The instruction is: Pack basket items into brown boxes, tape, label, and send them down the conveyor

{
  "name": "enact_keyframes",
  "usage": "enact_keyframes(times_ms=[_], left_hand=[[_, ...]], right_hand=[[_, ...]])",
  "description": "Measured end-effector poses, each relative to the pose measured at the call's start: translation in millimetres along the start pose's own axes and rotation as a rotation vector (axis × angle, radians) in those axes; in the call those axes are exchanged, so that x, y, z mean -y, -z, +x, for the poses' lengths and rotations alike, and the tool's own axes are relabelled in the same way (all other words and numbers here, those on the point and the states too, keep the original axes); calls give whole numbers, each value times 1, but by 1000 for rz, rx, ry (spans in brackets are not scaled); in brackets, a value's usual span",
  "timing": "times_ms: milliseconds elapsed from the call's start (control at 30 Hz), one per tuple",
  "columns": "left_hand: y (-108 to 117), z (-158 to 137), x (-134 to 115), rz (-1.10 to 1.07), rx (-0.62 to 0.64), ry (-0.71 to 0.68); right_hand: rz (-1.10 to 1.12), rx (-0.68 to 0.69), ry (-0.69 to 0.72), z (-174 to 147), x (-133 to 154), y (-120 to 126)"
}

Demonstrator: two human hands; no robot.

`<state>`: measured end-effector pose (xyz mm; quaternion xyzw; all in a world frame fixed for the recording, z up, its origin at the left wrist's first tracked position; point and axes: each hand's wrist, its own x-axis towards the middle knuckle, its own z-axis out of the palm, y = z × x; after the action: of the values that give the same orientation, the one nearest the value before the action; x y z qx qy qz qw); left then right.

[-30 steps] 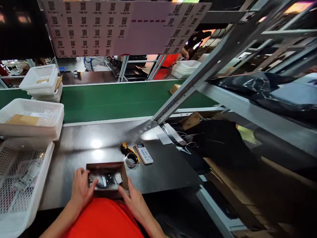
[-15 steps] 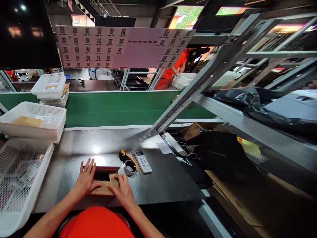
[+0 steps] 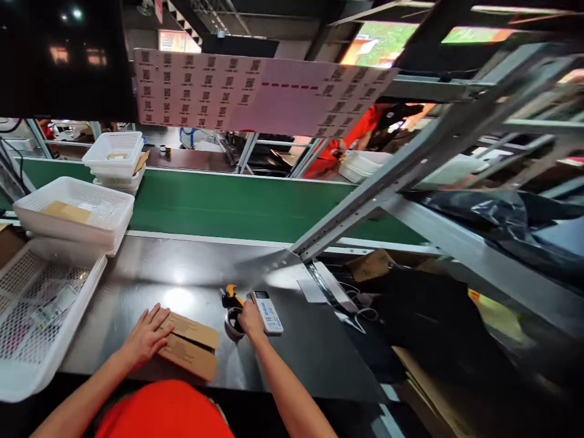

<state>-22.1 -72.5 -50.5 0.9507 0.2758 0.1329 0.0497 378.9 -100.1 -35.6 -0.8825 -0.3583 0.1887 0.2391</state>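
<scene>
Green conveyor belt [image 3: 228,204] stretches beyond the grey tabletop [image 3: 314,359]. Under the left grip [image 3: 146,337], released and laid flat, sits the cardboard box [image 3: 194,358] (flaps nearly meeting); the right grip [image 3: 250,317] clasps the tape dispenser [image 3: 232,330], beside a white device [image 3: 270,315].

A head-worn camera sits above and behind the fingers [image 3: 159,319] of the left hand [image 3: 142,339] and right hand [image 3: 252,319], facing forward and down; its wide view holds them near and reaches past them over the green conveyor belt [image 3: 228,205] to the QR-code board [image 3: 196,91]
</scene>
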Motion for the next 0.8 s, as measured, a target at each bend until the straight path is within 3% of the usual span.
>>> enact_keyframes(times_ms=[100,200,267,333,400,467,600,667,733,800], left_hand=[[6,-1,-1,-112,10,14],[7,-3,-5,-186,-17,24],[5,-3,-7,-213,-36,26],[4,-2,-8,-231,-51,28],[5,-1,-8,-249,-50,29],[8,0,-6,-266,-28,32],[17,-1,-10,-382,-24,72],[22,-1,-19,-561,-144,230],[26,0,-34,-904,-264,578],[30,7,-51,-1268,-266,936]], right_hand=[[-18,55,48,-18,-3,8],[28,99,185,-52,-4,28],[97,111,334,-81,1,40],[184,111,598,-112,11,43],[217,113,914,-138,25,36],[144,104,1128,-155,38,21],[8,79,1200,-161,42,-1],[22,86,1184,-159,35,-3],[48,78,1177,-157,28,-1],[59,73,1184,-156,24,1]])
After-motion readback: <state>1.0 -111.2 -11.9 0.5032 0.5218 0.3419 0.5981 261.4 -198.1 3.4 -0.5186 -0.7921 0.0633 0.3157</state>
